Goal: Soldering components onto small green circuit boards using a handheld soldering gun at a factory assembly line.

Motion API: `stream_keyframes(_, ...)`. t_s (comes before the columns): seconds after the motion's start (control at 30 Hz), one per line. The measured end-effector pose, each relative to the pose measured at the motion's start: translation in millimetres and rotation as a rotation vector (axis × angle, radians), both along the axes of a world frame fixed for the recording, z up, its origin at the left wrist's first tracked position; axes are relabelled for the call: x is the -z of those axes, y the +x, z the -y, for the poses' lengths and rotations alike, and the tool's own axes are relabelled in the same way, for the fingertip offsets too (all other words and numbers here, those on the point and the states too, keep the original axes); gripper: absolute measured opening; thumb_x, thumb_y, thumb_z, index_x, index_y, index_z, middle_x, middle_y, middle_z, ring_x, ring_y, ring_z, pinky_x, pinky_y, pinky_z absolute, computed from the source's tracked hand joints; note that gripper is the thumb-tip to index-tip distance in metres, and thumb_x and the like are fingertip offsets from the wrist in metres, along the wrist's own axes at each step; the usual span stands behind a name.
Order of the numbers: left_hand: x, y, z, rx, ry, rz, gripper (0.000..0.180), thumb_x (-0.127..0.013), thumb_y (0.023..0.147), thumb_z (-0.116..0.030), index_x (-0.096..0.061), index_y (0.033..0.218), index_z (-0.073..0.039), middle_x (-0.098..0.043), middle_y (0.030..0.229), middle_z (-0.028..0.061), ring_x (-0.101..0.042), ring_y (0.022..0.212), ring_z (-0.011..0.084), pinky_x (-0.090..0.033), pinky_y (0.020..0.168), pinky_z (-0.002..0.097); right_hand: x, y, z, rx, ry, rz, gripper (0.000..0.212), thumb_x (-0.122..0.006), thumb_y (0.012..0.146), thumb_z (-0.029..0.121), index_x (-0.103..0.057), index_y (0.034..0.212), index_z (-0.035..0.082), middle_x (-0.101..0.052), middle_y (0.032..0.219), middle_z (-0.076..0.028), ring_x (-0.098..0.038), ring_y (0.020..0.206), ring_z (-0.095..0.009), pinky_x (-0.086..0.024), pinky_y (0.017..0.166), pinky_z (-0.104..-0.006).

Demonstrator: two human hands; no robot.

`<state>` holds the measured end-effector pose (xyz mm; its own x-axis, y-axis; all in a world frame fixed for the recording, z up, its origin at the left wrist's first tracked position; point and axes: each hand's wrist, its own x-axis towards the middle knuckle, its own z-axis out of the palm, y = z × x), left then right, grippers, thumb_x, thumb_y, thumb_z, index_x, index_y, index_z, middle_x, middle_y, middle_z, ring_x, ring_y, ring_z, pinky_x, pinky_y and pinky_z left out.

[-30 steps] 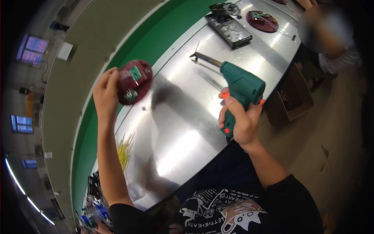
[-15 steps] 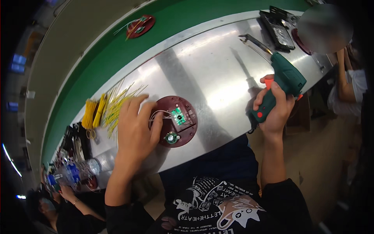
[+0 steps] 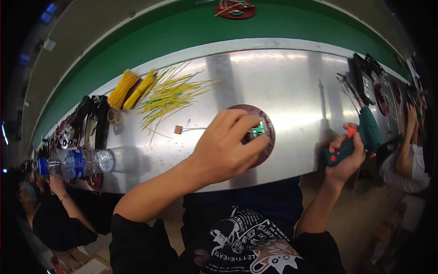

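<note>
My right hand [image 3: 345,160] is wrapped round the grip of a green soldering gun [image 3: 370,130] with a red trigger. The gun's long metal tip points up and away to the far right. My left hand [image 3: 228,148] bends over a round dark red housing [image 3: 270,141] on the bench, its thumb and forefinger on either side of a small green circuit board [image 3: 258,129]. The other fingers and much of the housing are covered by that hand. A pale wire runs out from under it to a small brown square piece [image 3: 178,129] on the metal.
Loose yellow wires [image 3: 171,98] and tied yellow bundles [image 3: 123,89] lie at the far left. A plastic bottle [image 3: 77,163] lies on its side at the left. Another dark red housing [image 3: 235,10] sits on the green strip behind. Other people work at both ends of the bench.
The view has swung right. My left hand has moved from beside the housing onto its circuit board, and its fingers have drawn in. My right hand still holds the soldering gun, further right in view.
</note>
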<state>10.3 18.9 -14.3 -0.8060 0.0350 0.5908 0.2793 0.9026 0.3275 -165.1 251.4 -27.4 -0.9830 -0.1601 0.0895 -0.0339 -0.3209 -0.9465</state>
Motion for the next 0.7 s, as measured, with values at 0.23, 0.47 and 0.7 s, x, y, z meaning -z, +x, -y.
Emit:
stream_keyframes(0.23, 4.0, 4.2, -1.7, -0.029, 0.023, 0.038, 0.043, -0.077, 0.064, -0.009, -0.069, 0.106, -0.010, -0.058, 0.114, 0.0132, -0.057, 0.105, 0.0340, -0.049, 0.086, 0.0436, -1.5, -0.8, 3.5, 0.042, 0.050, -0.084, 0.032, -0.050, 0.099, 0.023, -0.057, 0.110, -0.006, -0.061, 0.102, -0.015, -0.051, 0.055, -0.011, -0.043, 0.043, -0.0250)
stream_keyframes(0.47, -1.4, 8.0, -6.6, -0.081, 0.002, 0.157, 0.053, -0.078, 0.062, -0.010, -0.067, 0.114, -0.013, -0.055, 0.119, 0.0133, -0.053, 0.111, 0.0339, -0.047, 0.091, 0.0448, 0.5, -2.2, 3.1, 0.034, 0.056, -0.100, 0.031, -0.048, 0.101, 0.022, -0.057, 0.109, -0.007, -0.060, 0.108, -0.016, -0.051, 0.057, -0.010, -0.042, 0.043, -0.0244)
stream_keyframes(0.7, 1.0, 8.4, -1.9, -0.106, 0.082, 0.182, 0.057, -0.077, 0.075, -0.021, -0.061, 0.129, -0.012, -0.055, 0.125, 0.0168, -0.051, 0.116, 0.0369, -0.042, 0.099, 0.0478, 0.5, -2.5, 0.8, 0.017, 0.069, -0.111, 0.031, -0.047, 0.101, 0.022, -0.056, 0.109, -0.006, -0.060, 0.108, -0.015, -0.052, 0.058, -0.010, -0.043, 0.044, -0.0244)
